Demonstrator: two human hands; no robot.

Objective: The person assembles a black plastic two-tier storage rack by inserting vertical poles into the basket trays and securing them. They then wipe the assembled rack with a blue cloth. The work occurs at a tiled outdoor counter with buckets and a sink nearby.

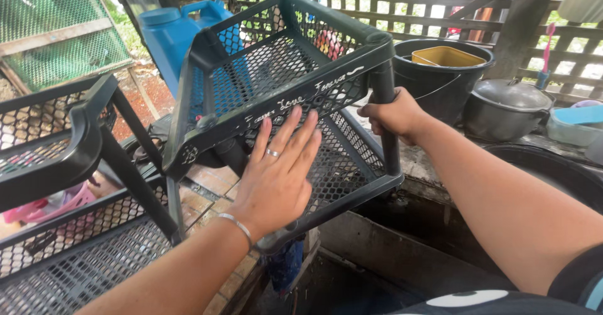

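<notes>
I hold the dark green mesh rack (282, 82) tilted, mid-frame. My right hand (394, 115) is clamped round its corner post; my left hand (276, 170) lies flat, fingers spread, against the lower shelf. With only one real grasp, it could probably swing and knock the second rack (63, 164) at left.

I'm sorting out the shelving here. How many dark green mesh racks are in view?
2. One tilted rack is held up at centre, the left hand flat on its mesh and the right hand gripping a post. A second rack stands at left, partly cut off.
</notes>
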